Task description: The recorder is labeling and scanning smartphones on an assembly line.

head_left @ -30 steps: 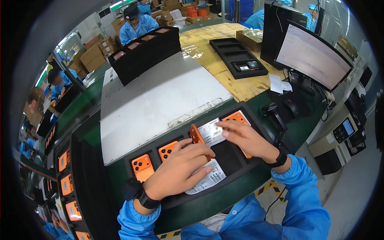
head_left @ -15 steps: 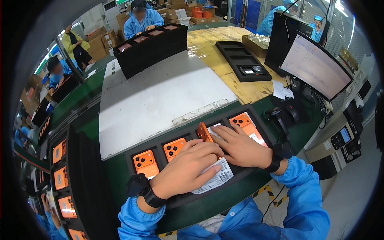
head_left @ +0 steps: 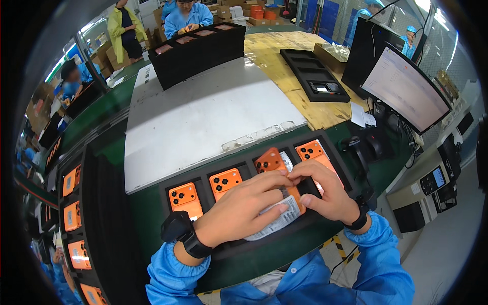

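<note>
Left of the black foam tray (head_left: 248, 170), a stack of dark trays (head_left: 99, 229) with rough, matte walls carries orange smartphones; a bump there, I judge, could jolt them. The tray lies on the smooth green desk (head_left: 142, 206), its leftmost pocket seating one glossy orange phone (head_left: 182, 194), round lenses up, and the next pocket a second phone (head_left: 224, 179). Over the tray's middle, the left hand (head_left: 241, 206) bends its fingers across, thumb resting on a printed white paper sheet (head_left: 279, 223) that could crease or tear if pressed or dragged. The task's thing, a tilted orange phone (head_left: 270, 158), sits at the third pocket; its slick, rounded body could slip and knock its lenses should the fingers loosen. The right hand (head_left: 330, 195) is curled, fingertips meeting the left's above this phone, thumb apart; what either hand pinches I cannot tell. In the tray's rightmost pocket lies a flat orange phone (head_left: 310, 150), which the right wrist could brush, and beyond that end stands a black handheld scanner (head_left: 357, 155).
</note>
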Available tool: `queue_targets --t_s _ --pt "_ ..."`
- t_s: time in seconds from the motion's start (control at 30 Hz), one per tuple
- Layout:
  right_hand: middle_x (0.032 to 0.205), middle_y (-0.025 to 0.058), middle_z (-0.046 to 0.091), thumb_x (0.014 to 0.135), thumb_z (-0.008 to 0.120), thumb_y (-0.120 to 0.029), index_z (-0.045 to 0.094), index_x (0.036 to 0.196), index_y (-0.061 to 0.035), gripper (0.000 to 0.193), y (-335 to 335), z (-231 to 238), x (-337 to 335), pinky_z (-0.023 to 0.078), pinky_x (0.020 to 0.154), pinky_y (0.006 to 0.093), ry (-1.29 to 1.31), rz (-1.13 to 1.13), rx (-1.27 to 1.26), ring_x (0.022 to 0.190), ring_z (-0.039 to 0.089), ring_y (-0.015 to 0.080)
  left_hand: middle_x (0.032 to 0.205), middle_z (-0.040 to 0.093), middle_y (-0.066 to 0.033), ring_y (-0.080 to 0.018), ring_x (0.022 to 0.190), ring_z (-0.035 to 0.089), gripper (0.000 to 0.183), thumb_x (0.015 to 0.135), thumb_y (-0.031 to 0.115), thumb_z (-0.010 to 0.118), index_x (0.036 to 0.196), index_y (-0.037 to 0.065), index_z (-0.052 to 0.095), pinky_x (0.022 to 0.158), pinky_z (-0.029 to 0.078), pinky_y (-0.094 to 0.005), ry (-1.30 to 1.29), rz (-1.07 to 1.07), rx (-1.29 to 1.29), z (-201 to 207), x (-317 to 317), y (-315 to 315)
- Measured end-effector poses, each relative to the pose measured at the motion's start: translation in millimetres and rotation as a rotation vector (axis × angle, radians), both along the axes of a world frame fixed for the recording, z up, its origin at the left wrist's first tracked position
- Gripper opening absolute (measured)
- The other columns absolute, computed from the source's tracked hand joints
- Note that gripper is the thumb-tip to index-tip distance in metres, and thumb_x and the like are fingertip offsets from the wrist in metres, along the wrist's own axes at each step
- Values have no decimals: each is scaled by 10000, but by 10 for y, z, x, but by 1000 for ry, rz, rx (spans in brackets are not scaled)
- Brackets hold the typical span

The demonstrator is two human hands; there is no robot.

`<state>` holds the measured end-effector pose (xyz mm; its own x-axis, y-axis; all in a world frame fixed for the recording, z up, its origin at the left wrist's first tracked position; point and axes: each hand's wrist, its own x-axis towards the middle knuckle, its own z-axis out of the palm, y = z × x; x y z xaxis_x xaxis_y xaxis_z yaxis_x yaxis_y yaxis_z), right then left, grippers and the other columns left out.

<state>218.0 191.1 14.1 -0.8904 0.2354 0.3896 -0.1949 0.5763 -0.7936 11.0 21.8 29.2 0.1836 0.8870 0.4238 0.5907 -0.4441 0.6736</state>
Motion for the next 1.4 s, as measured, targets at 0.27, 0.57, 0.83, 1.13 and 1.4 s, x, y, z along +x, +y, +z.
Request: queue_targets --t_s 0.27,0.57,0.83,1.13,1.4 --pt "830 27 716 975 844 -164 709 1063 -8 224 -111 -8 29 509 663 253 -156 -106 -37 736 657 99 807 721 -157 -263 718 713 302 1052 302 722 1120 11 766 681 544 -360 32 190 -539 307 -74 -51" --pt "843 61 735 1013 759 -167 725 1026 -25 147 -119 209 -119 524 662 286 -222 -11 -112 741 690 136 728 704 -174 -299 643 702 311 1029 314 735 1105 15 775 624 530 -404 20 239 -489 44 -198 -106" --pt "863 112 751 998 673 -212 751 986 -58 174 -193 269 -360 564 674 416 -240 26 378 753 737 313 674 666 -180 -318 590 666 282 1020 313 751 1105 46 785 587 508 -414 38 196 -388 17 -150 -103" --pt "820 119 736 980 662 -206 737 939 -64 166 -186 231 -397 554 657 436 -269 -7 381 714 721 338 679 671 -177 -324 599 675 307 1034 342 719 1116 54 786 596 509 -421 51 199 -391 8 -142 -91" --pt "834 136 737 1016 668 -229 730 958 -34 214 -62 104 -365 532 644 408 -319 -119 205 718 734 296 692 678 -176 -352 608 677 276 1078 283 633 1042 48 773 592 508 -438 231 281 -267 -1 -96 -101"
